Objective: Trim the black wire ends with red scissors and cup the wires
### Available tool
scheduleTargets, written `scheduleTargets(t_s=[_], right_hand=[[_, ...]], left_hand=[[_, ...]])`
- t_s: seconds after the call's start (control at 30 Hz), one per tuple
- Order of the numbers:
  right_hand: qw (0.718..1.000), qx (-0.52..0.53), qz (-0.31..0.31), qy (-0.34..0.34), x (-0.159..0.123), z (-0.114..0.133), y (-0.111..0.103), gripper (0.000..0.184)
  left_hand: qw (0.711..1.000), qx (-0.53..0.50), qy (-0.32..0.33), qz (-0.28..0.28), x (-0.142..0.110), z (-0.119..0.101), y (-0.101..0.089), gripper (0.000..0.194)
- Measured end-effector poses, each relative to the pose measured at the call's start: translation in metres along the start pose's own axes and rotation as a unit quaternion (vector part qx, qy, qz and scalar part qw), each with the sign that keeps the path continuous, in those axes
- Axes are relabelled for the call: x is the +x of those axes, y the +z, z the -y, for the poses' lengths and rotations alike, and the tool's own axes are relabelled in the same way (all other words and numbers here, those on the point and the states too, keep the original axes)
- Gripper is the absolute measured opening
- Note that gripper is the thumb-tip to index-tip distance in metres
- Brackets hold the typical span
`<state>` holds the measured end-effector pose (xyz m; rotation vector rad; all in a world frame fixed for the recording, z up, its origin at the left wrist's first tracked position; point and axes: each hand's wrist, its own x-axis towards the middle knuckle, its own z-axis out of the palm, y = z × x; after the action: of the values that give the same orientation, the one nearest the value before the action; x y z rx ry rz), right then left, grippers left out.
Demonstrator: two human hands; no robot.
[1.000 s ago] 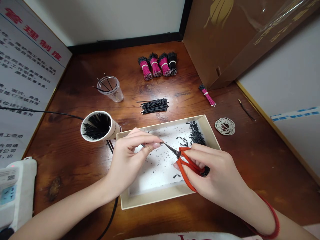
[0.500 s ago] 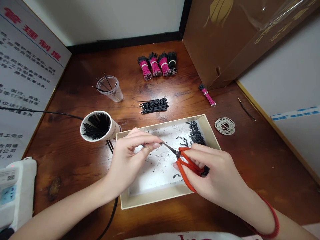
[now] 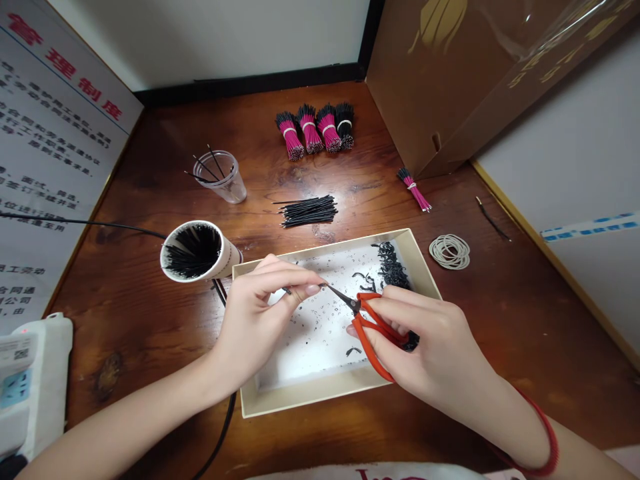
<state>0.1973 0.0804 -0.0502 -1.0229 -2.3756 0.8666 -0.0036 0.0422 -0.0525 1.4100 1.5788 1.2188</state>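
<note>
Over the shallow cardboard box, my left hand pinches a short black wire between thumb and fingers; most of it is hidden by them. My right hand is closed round the red handles of a pair of scissors. The scissors' pointed blades meet the wire's end just past my left fingertips. Below, the white floor of the box carries tiny scattered bits, and a heap of black offcuts fills its far right corner.
Behind the box lies a pile of black wires. A paper cup full of wires and a clear plastic cup stand left. Banded wire bundles sit at the back. Rubber bands lie right; a power strip is at left.
Almost everything is as before. The scissor handles look slightly shifted in my right hand, with the blade tips still at the wire's end.
</note>
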Motion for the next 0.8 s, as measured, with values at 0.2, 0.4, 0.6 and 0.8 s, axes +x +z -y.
scheduleTargets(t_s=[0.2,0.4,0.6,0.8], right_hand=[[1.0,-0.004,0.0,0.013,0.0008,0.0019,0.0003,0.029],[1.0,-0.007,-0.003,0.011,0.0011,0.0027,-0.0001,0.03],[1.0,-0.011,0.001,0.013,0.001,0.0032,-0.0005,0.029],[1.0,-0.003,0.006,0.018,0.002,0.0032,-0.0003,0.026]], left_hand=[[1.0,0.006,0.001,-0.002,0.0006,-0.0005,0.0006,0.016],[1.0,0.009,0.002,-0.006,-0.0011,-0.0016,0.0,0.015],[1.0,0.006,0.003,-0.007,-0.0009,-0.0023,0.0,0.015],[1.0,0.004,0.003,-0.006,-0.0001,-0.0021,0.0006,0.017]])
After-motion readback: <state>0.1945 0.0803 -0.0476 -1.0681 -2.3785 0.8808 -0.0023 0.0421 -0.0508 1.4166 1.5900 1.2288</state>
